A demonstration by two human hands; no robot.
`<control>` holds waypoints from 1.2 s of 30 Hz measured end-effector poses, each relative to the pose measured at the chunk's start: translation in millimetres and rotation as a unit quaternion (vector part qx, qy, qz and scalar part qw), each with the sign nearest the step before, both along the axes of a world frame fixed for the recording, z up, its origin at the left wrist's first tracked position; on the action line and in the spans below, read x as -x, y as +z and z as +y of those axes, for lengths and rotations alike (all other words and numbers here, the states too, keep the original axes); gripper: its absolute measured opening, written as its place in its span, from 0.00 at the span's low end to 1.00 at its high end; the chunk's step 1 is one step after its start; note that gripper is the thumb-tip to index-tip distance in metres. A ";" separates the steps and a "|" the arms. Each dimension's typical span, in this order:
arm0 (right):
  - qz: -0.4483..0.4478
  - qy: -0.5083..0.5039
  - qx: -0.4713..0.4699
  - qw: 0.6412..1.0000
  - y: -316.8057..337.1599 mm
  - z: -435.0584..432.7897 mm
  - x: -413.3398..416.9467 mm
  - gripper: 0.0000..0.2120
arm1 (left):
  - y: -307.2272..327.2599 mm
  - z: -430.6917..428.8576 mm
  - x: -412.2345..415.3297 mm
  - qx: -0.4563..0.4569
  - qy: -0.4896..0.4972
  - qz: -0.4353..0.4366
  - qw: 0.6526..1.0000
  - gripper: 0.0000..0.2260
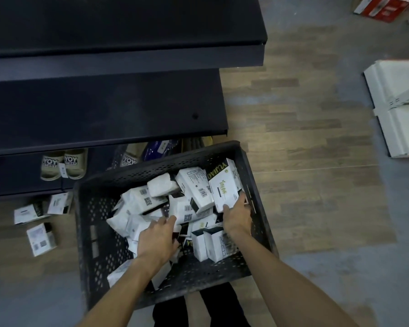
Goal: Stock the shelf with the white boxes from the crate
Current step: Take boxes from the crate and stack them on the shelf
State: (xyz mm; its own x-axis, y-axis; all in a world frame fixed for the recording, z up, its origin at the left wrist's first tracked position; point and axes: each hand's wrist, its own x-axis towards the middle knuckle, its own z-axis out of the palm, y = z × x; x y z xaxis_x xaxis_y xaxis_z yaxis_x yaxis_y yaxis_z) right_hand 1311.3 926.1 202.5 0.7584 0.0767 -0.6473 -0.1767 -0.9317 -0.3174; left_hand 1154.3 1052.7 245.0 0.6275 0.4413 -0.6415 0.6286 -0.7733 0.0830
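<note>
Reaching into black perforated crate (90,232) at frame centre, set on wood-look floor (305,138) just at 5 o'clock of dark shelf unit (104,102). Pinching white box (224,187) with right hand (237,218) at crate's 2 o'clock corner: thumb on printed face, fingers round right edge, box tilted up off the pile. Resting left hand (157,237) palm-down on pile at crate centre, forefinger tip touching QR-code box (187,214); cannot tell whether gripping anything. Look of gripped box: white carton, green script logo, dark bar, black side panel with gold lettering. Loose boxes (137,199) in crate same white, with barcodes, QR codes, black ends; well over ten, jumbled and overlapping, exact count blocked. Counted at crate's 9 o'clock: three floor boxes (41,239). On low shelf level at 11 o'clock: two beige slippers (63,166) side by side, third slipper (128,159) half hidden under clear wrap. At 3 o'clock, white panels (397,109), cut off by frame edge. At 1 o'clock, red-and-white carton (383,8), cropped, blurred. At 6 o'clock, dark trouser legs (170,312), mostly hidden behind crate.
</note>
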 end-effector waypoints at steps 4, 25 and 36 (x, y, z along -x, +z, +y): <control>-0.029 -0.026 -0.040 0.998 -0.9 7.3 -1.6 0.23 | -6.4 0.8 -9.1 0.002 -0.003 -0.002 1.000 0.23; -0.149 0.196 -0.079 0.966 -8.3 -12.5 -19.1 0.23 | -48.0 42.8 -149.8 0.090 -0.076 -0.156 0.981 0.34; -0.195 0.215 -0.103 0.951 90.0 16.2 -11.4 0.25 | 44.8 52.4 -100.9 0.029 -0.018 -0.254 0.967 0.27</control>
State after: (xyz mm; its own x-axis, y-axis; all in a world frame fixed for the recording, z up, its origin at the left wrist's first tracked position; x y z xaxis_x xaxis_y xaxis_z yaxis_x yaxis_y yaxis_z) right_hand 1322.7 942.2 292.5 0.8074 0.5290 -0.2611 0.3755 -0.8022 -0.4641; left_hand 1255.2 1105.2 289.8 0.8823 0.3852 -0.2705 0.4681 -0.7786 0.4179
